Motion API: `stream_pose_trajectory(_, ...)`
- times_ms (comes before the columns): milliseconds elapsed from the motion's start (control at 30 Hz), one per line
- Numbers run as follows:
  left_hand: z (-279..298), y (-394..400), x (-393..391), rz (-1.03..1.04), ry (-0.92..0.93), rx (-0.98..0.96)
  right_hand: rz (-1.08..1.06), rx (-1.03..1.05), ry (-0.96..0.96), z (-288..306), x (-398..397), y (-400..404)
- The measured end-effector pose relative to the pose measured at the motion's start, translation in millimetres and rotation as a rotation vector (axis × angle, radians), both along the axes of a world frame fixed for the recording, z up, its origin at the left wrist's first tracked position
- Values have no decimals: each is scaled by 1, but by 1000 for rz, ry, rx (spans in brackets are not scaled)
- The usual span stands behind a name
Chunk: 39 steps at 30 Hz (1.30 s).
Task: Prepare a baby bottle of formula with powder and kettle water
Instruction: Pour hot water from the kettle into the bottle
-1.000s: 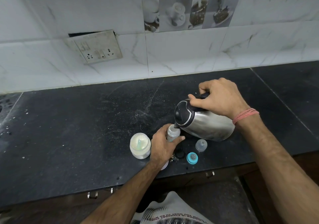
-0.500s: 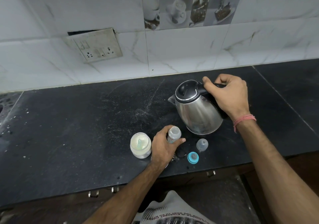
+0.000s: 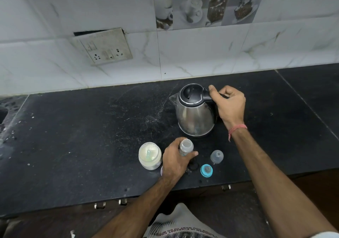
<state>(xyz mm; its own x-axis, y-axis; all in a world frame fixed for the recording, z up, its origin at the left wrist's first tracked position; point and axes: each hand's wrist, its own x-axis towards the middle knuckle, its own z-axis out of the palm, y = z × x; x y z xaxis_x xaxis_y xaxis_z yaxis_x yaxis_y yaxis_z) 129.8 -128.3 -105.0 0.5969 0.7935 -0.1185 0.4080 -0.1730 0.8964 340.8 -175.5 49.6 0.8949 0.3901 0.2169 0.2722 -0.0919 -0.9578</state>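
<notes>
A steel kettle [image 3: 195, 115] with a black lid stands upright on the black counter [image 3: 91, 137]. My right hand [image 3: 230, 105] curls round its black handle on the right side. In front of it, my left hand [image 3: 175, 161] grips the small open baby bottle [image 3: 186, 146], which stands upright on the counter. An open jar of white powder [image 3: 149, 155] with a pale scoop inside sits just left of that hand. A clear bottle cap [image 3: 216, 156] and a blue ring with the teat [image 3: 206, 170] lie to the right of the bottle.
A small black ring [image 3: 193, 165] lies by my left hand. The counter's front edge runs just below the blue ring, with cabinet handles [image 3: 100, 205] under it. A switch plate [image 3: 103, 47] hangs loose on the tiled wall. Spilled powder specks the counter left of the kettle.
The kettle was tilted with its spout over the bottle; my right hand has swung it upright, moved it back and set it down on the counter. My left hand kept holding the bottle.
</notes>
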Motion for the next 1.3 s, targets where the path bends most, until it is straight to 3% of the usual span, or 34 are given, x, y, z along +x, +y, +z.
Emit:
stream_pose_trajectory(467,-4,4,3,-8,30,-24,89,85,209,-50,6,35)
stream_pose_trajectory(1300,-1,6,5,-13,85,7,248,-38,286,-63,18,51)
